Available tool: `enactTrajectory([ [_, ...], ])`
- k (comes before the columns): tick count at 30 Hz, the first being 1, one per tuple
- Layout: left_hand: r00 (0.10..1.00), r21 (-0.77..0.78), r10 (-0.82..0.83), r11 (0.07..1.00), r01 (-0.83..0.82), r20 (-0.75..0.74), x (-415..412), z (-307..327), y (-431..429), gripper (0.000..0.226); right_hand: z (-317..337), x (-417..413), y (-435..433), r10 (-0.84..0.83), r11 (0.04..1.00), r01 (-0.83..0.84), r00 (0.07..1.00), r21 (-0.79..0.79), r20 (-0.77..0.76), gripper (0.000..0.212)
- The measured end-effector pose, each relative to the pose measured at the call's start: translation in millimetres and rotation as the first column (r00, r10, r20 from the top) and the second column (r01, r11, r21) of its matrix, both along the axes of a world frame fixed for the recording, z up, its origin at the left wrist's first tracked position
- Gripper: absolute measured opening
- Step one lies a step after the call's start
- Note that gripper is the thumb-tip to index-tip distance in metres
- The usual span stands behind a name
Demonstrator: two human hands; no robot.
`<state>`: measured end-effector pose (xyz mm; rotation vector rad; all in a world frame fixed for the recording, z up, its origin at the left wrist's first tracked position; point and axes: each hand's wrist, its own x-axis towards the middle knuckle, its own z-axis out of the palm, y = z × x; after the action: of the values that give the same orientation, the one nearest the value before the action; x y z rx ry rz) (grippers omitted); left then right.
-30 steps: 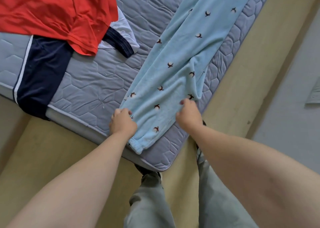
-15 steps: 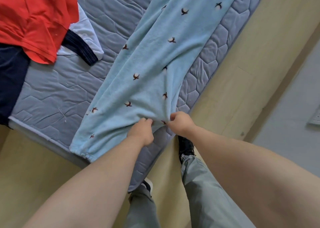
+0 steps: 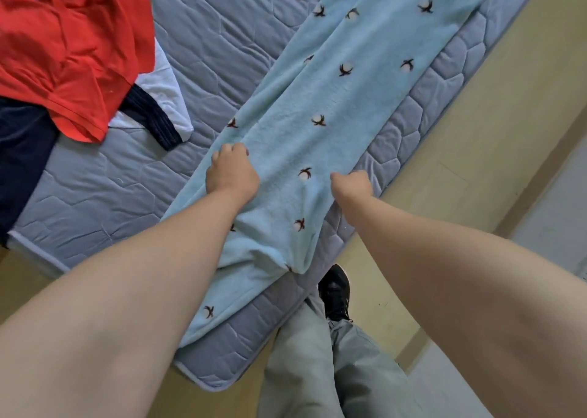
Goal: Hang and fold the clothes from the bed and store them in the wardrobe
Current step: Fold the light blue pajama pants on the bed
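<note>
Head view. Far left: a navy garment [image 3: 22, 151] hangs over the mattress [image 3: 206, 36] edge, partly under a crumpled red shirt [image 3: 70, 55]. The shirt also overlaps a white sleeve [image 3: 162, 84] with a navy ribbed cuff. The cuff is near the pyjama trousers [image 3: 333, 100] but not touching them.

The trousers are light blue fleece with a small cotton-boll print. They lie flat lengthwise along the right side of the grey-blue quilted mattress, from top right down to the near corner. The near end is bunched into a fold, with the hem close to the mattress corner.

Left hand [image 3: 232, 173]: knuckles up, fingers curled down and clamped on the trousers' left edge. Right hand [image 3: 351, 184]: fist at the trousers' right edge, fingers curled round the fabric, tips hidden; the cloth puckers toward it. The hands are apart, with a band of fleece between them.

Right of the mattress: beige floor [image 3: 476, 132]. A black shoe [image 3: 335, 290] stands on it just beside the near corner, with the person's grey-green trouser leg [image 3: 311, 370] below it.
</note>
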<state>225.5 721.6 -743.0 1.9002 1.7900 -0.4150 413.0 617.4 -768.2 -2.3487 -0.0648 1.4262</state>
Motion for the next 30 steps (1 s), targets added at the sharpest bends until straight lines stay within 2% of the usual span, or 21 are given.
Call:
enactTrajectory([
  [1, 1.000, -0.006, 0.023, 1.000, -0.023, -0.006, -1, -7, 13, 0.042, -5, 3, 9, -0.014, 0.999, 0.013, 1.000, -0.039, -0.010, 0.035],
  [3, 0.997, -0.047, 0.078, 0.996, -0.079, -0.012, -2, -23, 33, 0.044, -16, 9, 19, -0.045, 0.996, 0.041, 0.998, -0.083, -0.048, 0.026],
  [4, 0.995, -0.078, 0.094, 0.992, -0.096, -0.024, -2, -31, 40, 0.043, -22, 12, 22, -0.070, 0.994, 0.066, 0.997, -0.090, -0.042, 0.024],
  [6, 0.995, -0.128, 0.089, 0.987, -0.094, -0.045, -7, -44, 51, 0.038, -32, 14, 26, -0.148, 0.985, 0.149, 0.989, -0.083, 0.026, 0.032],
  [8, 0.997, -0.140, 0.075, 0.987, -0.074, 0.002, -14, -49, 58, 0.027, -32, 13, 32, -0.265, 0.961, 0.271, 0.958, -0.049, 0.107, 0.035],
  [10, 0.988, -0.064, 0.123, 0.991, -0.117, 0.095, -21, -47, 64, 0.016, -26, 12, 38, -0.347, 0.937, 0.348, 0.927, 0.016, 0.140, 0.032],
  [12, 0.955, 0.051, 0.241, 0.966, -0.253, 0.173, -28, -40, 67, 0.009, -19, 9, 42, -0.337, 0.941, 0.334, 0.929, 0.049, 0.152, 0.025],
  [14, 0.933, 0.090, 0.306, 0.941, -0.327, 0.190, -31, -36, 69, 0.007, -14, 7, 46, -0.299, 0.954, 0.298, 0.946, 0.028, 0.121, 0.023],
  [17, 0.928, 0.016, 0.361, 0.931, -0.364, 0.094, -27, -40, 76, 0.006, -4, 10, 59, -0.151, 0.987, 0.145, 0.986, -0.071, -0.077, 0.006],
  [18, 0.927, -0.039, 0.372, 0.928, -0.371, 0.041, -23, -43, 80, 0.010, -4, 16, 63, -0.109, 0.991, 0.096, 0.984, -0.099, -0.139, 0.007],
  [19, 0.931, -0.096, 0.365, 0.926, -0.365, -0.024, -18, -46, 85, 0.021, -1, 24, 67, -0.056, 0.991, 0.032, 0.980, -0.129, -0.189, 0.017],
  [20, 0.936, -0.143, 0.338, 0.926, -0.349, -0.100, -10, -48, 91, 0.033, 2, 34, 71, -0.068, 0.989, 0.039, 0.977, -0.146, -0.200, 0.021],
  [22, 0.941, -0.166, 0.272, 0.937, -0.306, -0.200, 10, -45, 102, 0.045, 6, 60, 80, -0.153, 0.977, 0.125, 0.975, -0.170, -0.163, 0.007],
  [23, 0.948, -0.159, 0.253, 0.945, -0.285, -0.193, 23, -42, 107, 0.045, 7, 75, 86, -0.191, 0.972, 0.167, 0.972, -0.164, -0.139, 0.008],
  [26, 0.982, -0.152, 0.185, 0.970, -0.188, -0.033, 79, -31, 125, 0.044, 7, 123, 111, -0.278, 0.958, 0.268, 0.955, -0.101, -0.105, 0.028],
  [30, 0.988, -0.219, 0.108, 0.972, -0.082, 0.113, 177, -32, 157, 0.043, -1, 187, 150, -0.343, 0.939, 0.342, 0.938, -0.034, -0.042, 0.051],
])
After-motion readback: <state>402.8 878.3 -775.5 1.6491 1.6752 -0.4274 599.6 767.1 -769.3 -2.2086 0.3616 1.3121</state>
